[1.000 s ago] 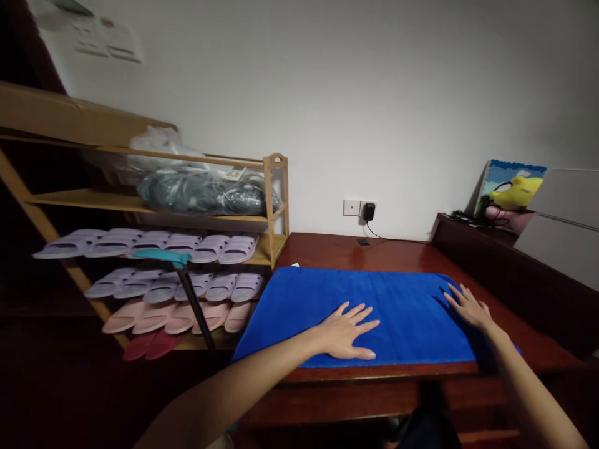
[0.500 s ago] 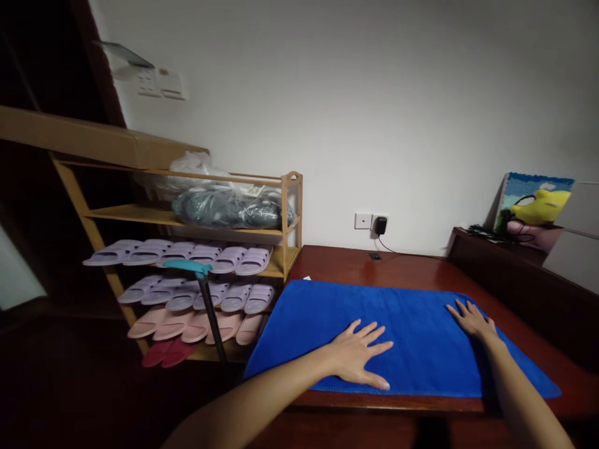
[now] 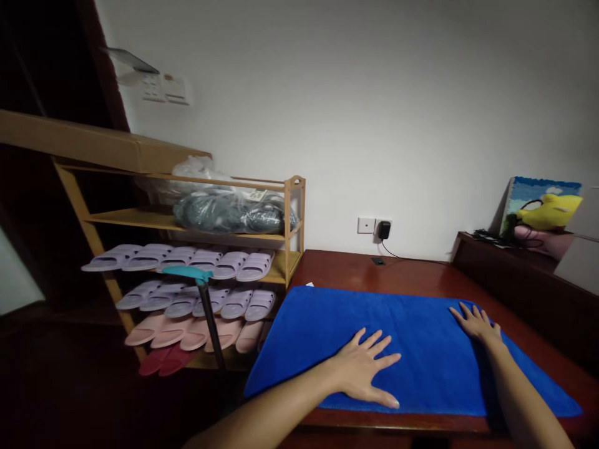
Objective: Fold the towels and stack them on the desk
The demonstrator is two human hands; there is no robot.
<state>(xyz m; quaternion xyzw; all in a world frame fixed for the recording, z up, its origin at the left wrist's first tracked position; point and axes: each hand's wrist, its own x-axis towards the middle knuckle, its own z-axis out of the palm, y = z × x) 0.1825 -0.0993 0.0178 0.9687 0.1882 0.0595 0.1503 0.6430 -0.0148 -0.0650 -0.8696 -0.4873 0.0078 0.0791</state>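
A blue cloth (image 3: 421, 355) lies spread over the front of a dark red wooden desk (image 3: 346, 268). My left hand (image 3: 365, 368) rests palm down on the cloth left of its middle, fingers stretched apart, the thumb close to the front edge. Near the cloth's back right corner, my right hand (image 3: 477, 324) also lies flat with its fingers spread. Neither hand holds anything. Faint creases show in the cloth between the two hands.
On the left stands a wooden rack (image 3: 287, 240) with slippers (image 3: 255, 265) and a plastic-wrapped bundle (image 3: 229, 209). A blue-topped handle (image 3: 187, 272) stands before it. A black plug (image 3: 384, 229) sits in the wall; a yellow plush toy (image 3: 550, 211) is at right.
The view has shifted slightly, so the desk and rack appear a little lower. Both hands remain spread on the cloth, with little visible movement against it.
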